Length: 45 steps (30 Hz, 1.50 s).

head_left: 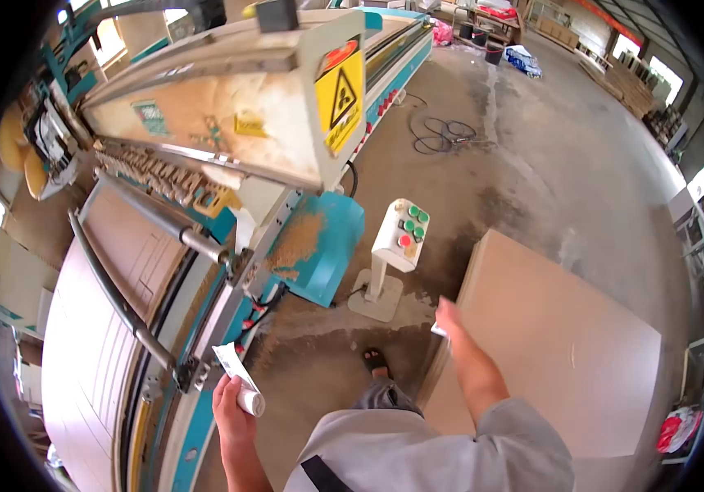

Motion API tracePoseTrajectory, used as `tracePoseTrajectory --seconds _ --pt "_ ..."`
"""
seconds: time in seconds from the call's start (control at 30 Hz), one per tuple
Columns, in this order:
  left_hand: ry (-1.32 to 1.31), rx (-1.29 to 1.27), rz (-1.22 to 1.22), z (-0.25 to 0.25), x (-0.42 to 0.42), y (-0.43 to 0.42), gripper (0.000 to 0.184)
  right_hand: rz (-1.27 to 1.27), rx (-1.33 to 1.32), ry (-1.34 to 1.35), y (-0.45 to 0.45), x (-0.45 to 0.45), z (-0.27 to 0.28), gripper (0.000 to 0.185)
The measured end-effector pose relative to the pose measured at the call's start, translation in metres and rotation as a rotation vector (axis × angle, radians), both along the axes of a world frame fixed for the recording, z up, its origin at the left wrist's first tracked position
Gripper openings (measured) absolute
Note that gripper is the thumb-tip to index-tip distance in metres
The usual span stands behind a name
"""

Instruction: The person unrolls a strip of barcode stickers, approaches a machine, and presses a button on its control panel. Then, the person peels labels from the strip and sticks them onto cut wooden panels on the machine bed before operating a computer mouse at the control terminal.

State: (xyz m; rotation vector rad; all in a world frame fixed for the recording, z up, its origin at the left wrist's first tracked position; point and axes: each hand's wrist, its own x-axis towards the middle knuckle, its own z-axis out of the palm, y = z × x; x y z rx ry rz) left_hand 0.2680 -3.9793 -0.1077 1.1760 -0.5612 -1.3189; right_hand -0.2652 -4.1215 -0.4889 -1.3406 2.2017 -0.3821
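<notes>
My left hand point(233, 410) is closed around a roll of white paper labels point(251, 399), whose loose end sticks up with dark print on it. It is beside the machine's front rail. My right hand point(448, 316) is closed, with a small white piece point(438, 330) showing at its underside; the fingers partly hide it, and its kind is unclear. This hand is over the near-left edge of a stack of flat beige boards point(565, 344). A control stand point(401, 235) with green and red buttons rises from the floor ahead, between my hands.
A large woodworking machine point(204, 115) with a yellow warning sign point(341, 98) fills the left side. A cut board point(90, 328) lies on its bed. Sawdust covers a teal chute point(327, 246). A coiled cable point(446, 135) lies on the concrete floor. My sandalled foot point(375, 359) is below.
</notes>
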Motion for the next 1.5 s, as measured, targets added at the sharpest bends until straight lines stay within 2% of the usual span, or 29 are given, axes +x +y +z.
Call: tracePoseTrajectory --seconds 0.1,0.17,0.27,0.33,0.5,0.57,0.63,0.67,0.73,0.83,0.97,1.0,1.1,1.13,1.17,1.23,1.3,1.4,1.5 --pt "-0.033 -0.022 0.05 0.012 -0.026 -0.032 0.019 0.076 -0.302 0.129 -0.097 -0.005 0.071 0.057" --pt "-0.063 -0.013 0.061 0.017 -0.039 -0.037 0.02 0.097 -0.272 0.129 -0.139 -0.004 0.11 0.061" --pt "-0.152 0.035 0.019 0.015 -0.042 -0.042 0.026 0.16 -0.329 0.156 -0.188 -0.012 0.101 0.064" --pt "-0.148 0.086 0.112 0.013 -0.041 -0.051 0.024 0.192 -0.324 0.17 -0.21 -0.012 0.093 0.064" --pt "-0.228 0.115 0.159 0.009 -0.027 -0.058 0.019 0.141 -0.276 0.096 -0.22 -0.003 0.085 0.066" --pt "-0.323 0.213 0.157 0.03 -0.033 -0.058 0.021 0.146 -0.271 0.079 -0.212 -0.005 0.089 0.067" --pt "-0.276 0.26 0.111 0.028 -0.029 -0.045 0.027 0.28 -0.415 0.174 -0.205 -0.018 0.07 0.058" --pt "-0.274 0.258 0.165 0.019 -0.03 -0.038 0.027 0.3 -0.435 0.1 -0.203 -0.011 0.089 0.063" --pt "-0.155 0.252 0.199 -0.001 -0.027 -0.039 0.028 0.323 -0.296 0.148 -0.212 -0.019 0.086 0.07" --pt "-0.123 0.219 0.27 0.003 -0.016 -0.037 0.029 0.363 -0.456 0.122 -0.216 -0.029 0.08 0.072" --pt "-0.126 0.188 0.28 0.019 0.003 -0.025 0.033 0.062 -0.301 0.121 -0.18 -0.05 0.025 0.076" --pt "-0.11 0.213 0.294 0.024 0.008 -0.02 0.033 0.061 -0.263 0.141 -0.153 -0.036 0.021 0.071" --pt "0.011 0.111 0.31 0.01 0.03 0.0 0.04 0.061 -0.068 -0.12 -0.05 0.009 -0.022 0.055" --pt "0.051 0.103 0.3 0.007 0.039 0.008 0.05 0.106 0.046 -0.181 -0.014 0.025 -0.037 0.05" --pt "0.062 0.094 0.298 0.009 0.046 0.016 0.05 0.275 0.202 -0.015 0.015 0.024 -0.08 0.033" --pt "0.075 0.051 0.317 0.006 0.063 0.032 0.049 0.557 0.414 -0.028 0.066 0.062 -0.071 0.029" --pt "0.067 0.065 0.353 0.016 0.081 0.047 0.049 0.703 0.534 -0.076 0.103 0.102 -0.058 0.025" --pt "0.045 0.043 0.405 0.004 0.117 0.077 0.025 0.778 0.584 -0.14 0.128 0.15 -0.045 0.021" --pt "0.056 0.017 0.427 -0.011 0.155 0.111 0.035 0.857 0.478 -0.199 0.129 0.183 -0.042 0.02"
